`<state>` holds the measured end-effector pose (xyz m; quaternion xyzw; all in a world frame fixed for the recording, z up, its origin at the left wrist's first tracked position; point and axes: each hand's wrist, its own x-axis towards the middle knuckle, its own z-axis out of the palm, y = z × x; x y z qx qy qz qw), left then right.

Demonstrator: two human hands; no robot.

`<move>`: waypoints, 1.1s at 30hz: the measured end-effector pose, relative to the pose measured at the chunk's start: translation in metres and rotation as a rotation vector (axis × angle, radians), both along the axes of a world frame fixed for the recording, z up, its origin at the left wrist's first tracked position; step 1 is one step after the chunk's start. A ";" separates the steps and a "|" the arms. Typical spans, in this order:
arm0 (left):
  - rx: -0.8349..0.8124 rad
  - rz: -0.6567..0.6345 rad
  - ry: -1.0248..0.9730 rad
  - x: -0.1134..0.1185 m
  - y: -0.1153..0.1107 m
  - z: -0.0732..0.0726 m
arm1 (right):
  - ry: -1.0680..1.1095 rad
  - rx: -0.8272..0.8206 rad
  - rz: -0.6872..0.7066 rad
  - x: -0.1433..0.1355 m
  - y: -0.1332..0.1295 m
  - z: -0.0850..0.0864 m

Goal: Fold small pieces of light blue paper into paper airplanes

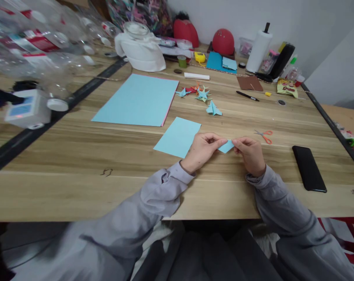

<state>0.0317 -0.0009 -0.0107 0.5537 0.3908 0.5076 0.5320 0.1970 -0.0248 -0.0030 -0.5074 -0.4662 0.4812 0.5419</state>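
A small folded piece of blue paper (pixel 226 146) is pinched between both hands above the wooden table. My left hand (pixel 202 147) grips its left corner between thumb and fingers, and my right hand (pixel 250 152) grips the right corner the same way. Behind my left hand lies a blue paper sheet (pixel 178 134), partly covered by that hand. Farther back rests a large stack of blue paper (pixel 138 100) with a pink edge. Folded paper cranes in blue, red and green (pixel 202 94) sit in a cluster, with one blue crane (pixel 213 109) nearer to me.
Orange-handled scissors (pixel 264 136) and a black phone (pixel 309 168) lie to the right. A black pen (pixel 247 96) and brown paper (pixel 249 83) are farther back. Plastic bottles (pixel 39 43) and a white box device (pixel 29 109) occupy the left. A paper roll (pixel 259 50) stands at the back.
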 end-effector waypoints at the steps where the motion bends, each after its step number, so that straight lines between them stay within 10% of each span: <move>1: 0.005 0.002 0.003 0.000 0.000 -0.001 | -0.014 -0.012 0.018 0.001 0.001 0.000; 33: -0.218 -0.069 -0.218 0.005 -0.003 0.000 | 0.021 0.081 0.129 -0.003 0.000 -0.006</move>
